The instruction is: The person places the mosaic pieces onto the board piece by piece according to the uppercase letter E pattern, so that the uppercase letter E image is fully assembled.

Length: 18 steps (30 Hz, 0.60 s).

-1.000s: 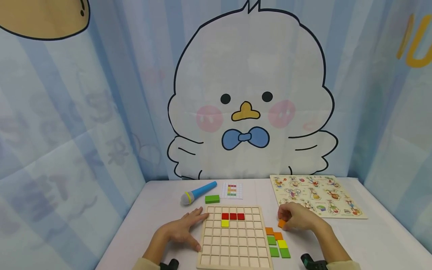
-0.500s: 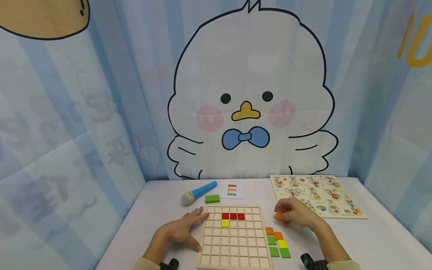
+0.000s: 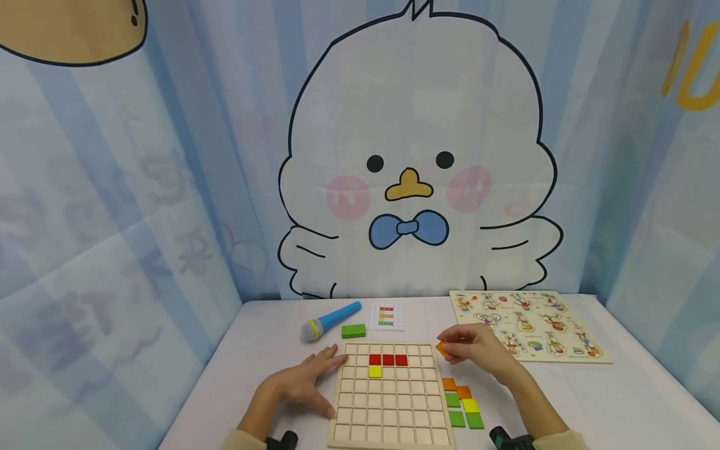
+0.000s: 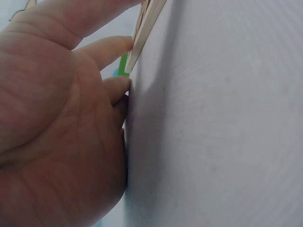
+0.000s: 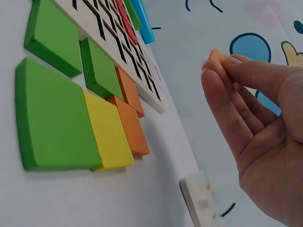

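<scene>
Between thumb and fingers, my right hand [image 3: 475, 350] pinches an orange square tile [image 5: 217, 56], raised near the upper right corner of the wooden grid board [image 3: 394, 400]. On the board, three red tiles [image 3: 388, 360] lie in a row, with a yellow tile [image 3: 375, 372] below the leftmost. My left hand [image 3: 300, 381] rests with spread fingers at the board's left edge; in the left wrist view a finger touches the board's side. Right of the board lie loose orange tiles [image 5: 130, 125], a yellow tile [image 5: 110, 132] and several green tiles [image 5: 57, 118].
Behind the board are a green block [image 3: 354, 331], a blue toy microphone [image 3: 332, 320] and a card with a coloured grid pattern [image 3: 386, 317]. A picture puzzle board [image 3: 529, 325] lies at the back right of the white table [image 3: 619, 406]. A printed curtain [image 3: 416, 125] stands behind.
My right hand has lifted the orange tile and moved it left and away from me, toward the board's upper right corner. My left hand stays where it was.
</scene>
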Each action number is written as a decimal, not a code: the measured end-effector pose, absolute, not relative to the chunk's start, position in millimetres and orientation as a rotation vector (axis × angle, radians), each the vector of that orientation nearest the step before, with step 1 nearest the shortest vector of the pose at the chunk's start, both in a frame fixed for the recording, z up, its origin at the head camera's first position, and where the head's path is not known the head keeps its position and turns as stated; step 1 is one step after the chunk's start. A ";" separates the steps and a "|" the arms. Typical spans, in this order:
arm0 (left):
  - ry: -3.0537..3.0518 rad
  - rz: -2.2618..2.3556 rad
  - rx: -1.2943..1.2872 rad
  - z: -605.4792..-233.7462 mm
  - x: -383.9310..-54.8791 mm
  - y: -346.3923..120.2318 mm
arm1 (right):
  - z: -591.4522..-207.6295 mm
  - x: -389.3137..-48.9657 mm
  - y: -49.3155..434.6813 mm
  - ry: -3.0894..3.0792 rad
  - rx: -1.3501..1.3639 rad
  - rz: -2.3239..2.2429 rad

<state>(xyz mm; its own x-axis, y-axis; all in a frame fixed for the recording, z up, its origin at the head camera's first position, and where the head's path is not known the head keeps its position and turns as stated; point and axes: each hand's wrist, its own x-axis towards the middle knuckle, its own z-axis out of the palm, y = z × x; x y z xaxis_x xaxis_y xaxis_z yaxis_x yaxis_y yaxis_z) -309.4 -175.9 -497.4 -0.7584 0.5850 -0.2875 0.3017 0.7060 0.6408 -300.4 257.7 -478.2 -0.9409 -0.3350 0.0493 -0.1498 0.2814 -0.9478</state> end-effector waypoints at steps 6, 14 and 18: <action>2.433 0.803 0.679 -498.4 -309.5 -176.4 | -482.1 -302.1 241.3 2.249 -0.451 -1.847; 2.436 0.798 0.676 -496.6 -308.4 -176.2 | -483.2 -300.0 220.8 2.133 -0.479 -1.880; 2.432 0.804 0.681 -495.0 -307.7 -176.2 | -483.6 -300.1 209.2 2.164 -0.495 -1.855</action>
